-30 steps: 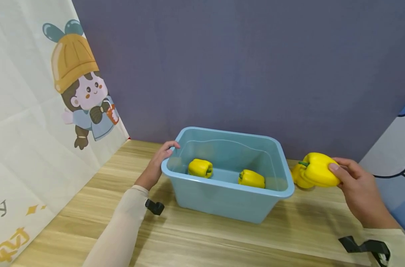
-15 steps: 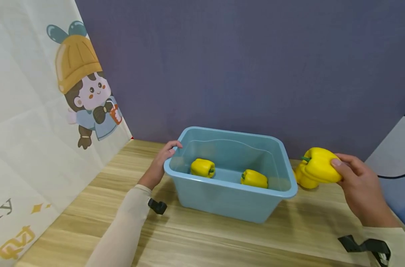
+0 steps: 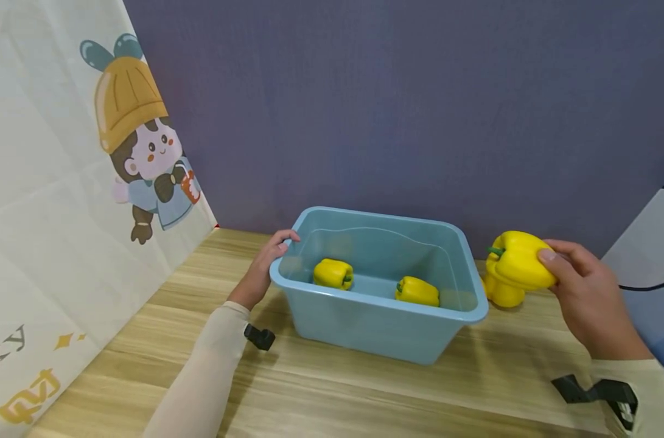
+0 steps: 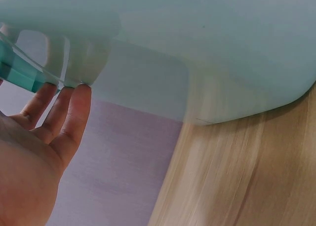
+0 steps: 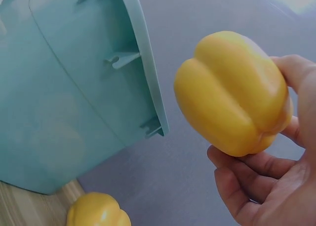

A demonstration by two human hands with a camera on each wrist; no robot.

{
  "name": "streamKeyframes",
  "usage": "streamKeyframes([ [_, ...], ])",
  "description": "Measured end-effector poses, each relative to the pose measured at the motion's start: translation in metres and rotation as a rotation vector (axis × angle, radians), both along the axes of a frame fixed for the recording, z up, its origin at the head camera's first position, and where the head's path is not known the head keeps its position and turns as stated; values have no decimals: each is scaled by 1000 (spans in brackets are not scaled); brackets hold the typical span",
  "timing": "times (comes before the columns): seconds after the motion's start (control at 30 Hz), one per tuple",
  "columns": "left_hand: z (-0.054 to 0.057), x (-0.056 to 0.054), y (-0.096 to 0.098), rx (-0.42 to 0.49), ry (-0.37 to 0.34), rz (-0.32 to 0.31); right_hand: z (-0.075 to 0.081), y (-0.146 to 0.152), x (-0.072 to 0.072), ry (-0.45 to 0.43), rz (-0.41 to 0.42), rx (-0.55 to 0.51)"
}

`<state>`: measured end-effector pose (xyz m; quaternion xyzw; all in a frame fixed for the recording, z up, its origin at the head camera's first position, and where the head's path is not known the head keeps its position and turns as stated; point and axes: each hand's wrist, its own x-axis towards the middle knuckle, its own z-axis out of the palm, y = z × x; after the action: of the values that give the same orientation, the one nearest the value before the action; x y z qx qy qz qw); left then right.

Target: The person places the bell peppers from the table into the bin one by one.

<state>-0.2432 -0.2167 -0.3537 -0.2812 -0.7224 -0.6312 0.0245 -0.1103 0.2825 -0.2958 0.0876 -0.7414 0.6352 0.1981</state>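
Note:
A light-blue plastic bin [image 3: 364,325] stands on the table with two yellow bell peppers inside, one pepper [image 3: 333,274] at left and another pepper [image 3: 417,292] at right. My left hand [image 3: 263,267] grips the bin's left rim; in the left wrist view its fingertips [image 4: 81,95] touch the rim from outside. Right of the bin, my right hand [image 3: 589,292] holds a yellow bell pepper [image 5: 232,95] above the table between thumb and fingers, its green stem toward the bin. Below and partly behind it, a further yellow pepper [image 5: 98,211] sits on the table beside the bin.
The wood-grain table [image 3: 332,395] runs back to a grey-blue partition [image 3: 392,109] close behind the bin. A white cloth [image 3: 47,182] with a cartoon figure hangs at left, and a printed panel [image 3: 649,261] stands at right.
The right hand has raised the held pepper slightly, so more of the pepper on the table shows beneath it. The left hand keeps its place on the rim. The head view has shifted a little.

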Motion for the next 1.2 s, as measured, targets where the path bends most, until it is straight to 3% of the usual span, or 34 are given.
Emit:
streamKeyframes([
  [0.3,3,-2,1,-3,6,2,8,-15,-3,40,66,-63],
  [0.8,0,-2,0,-2,-1,10,21,-39,-14,-47,5,45],
  [1.2,2,0,1,30,41,-3,31,-48,-25,-44,102,-14],
])
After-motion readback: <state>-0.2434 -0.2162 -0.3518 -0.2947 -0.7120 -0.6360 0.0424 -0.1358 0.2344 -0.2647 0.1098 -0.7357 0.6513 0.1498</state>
